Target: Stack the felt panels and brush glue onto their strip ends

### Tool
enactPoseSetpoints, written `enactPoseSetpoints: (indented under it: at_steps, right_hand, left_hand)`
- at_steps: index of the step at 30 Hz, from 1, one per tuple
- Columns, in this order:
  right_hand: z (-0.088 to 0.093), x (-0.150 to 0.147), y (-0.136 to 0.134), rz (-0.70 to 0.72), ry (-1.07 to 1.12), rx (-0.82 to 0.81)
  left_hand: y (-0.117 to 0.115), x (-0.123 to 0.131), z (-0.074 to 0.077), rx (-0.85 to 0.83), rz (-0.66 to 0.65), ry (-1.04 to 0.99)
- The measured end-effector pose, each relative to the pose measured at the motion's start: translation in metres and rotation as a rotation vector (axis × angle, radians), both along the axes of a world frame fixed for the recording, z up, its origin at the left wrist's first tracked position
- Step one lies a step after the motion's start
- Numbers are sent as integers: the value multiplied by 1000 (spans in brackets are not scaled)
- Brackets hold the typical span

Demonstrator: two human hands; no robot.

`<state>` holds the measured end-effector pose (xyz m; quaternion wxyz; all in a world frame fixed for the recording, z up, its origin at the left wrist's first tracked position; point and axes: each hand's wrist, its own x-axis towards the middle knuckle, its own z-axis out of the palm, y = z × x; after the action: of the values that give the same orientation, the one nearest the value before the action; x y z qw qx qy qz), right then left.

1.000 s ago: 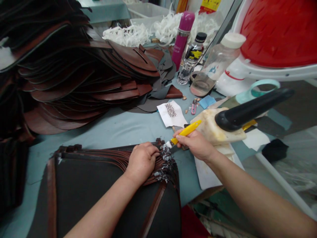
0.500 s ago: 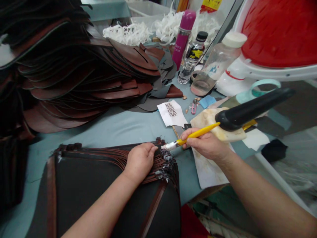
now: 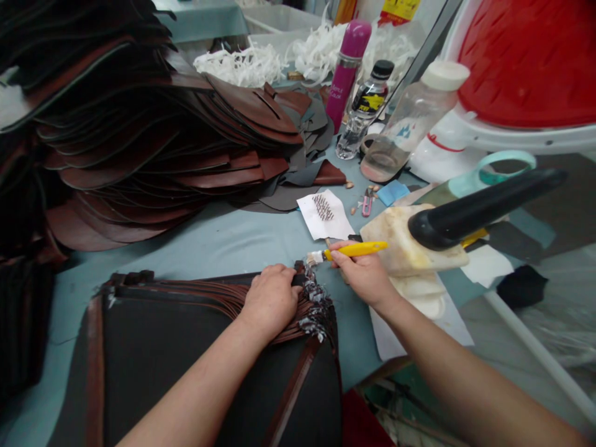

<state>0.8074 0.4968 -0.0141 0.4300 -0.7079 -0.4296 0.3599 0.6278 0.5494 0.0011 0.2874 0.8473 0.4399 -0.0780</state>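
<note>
Right hand [image 3: 363, 276] grips a yellow-handled brush [image 3: 354, 249] — left hand [image 3: 271, 301] presses open on leather straps [image 3: 233, 300].
Their frayed ends [image 3: 315, 302] show whitish patches, right of centre.

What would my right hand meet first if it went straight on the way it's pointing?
Probably the frayed brown leather strip ends beyond the brush in your right hand; depth is unclear.

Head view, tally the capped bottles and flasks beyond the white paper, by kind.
Pink flask: 1
Clear bottle with black cap: 1
Clear bottle with white cap: 1
Total: 3
</note>
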Motion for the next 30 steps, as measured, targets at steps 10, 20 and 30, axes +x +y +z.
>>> enactPoseSetpoints:
  at_steps: [10,20,30]
  right_hand:
    - [-6,0,-1,34,17,-19]
    - [7,14,3,205,318,-130]
    - [13,26,0,256,338,-120]
  left_hand:
    - [2,2,-2,56,29,6]
    - [-10,-10,-7,62,72,-183]
    - [-13,-14,-7,52,101,-224]
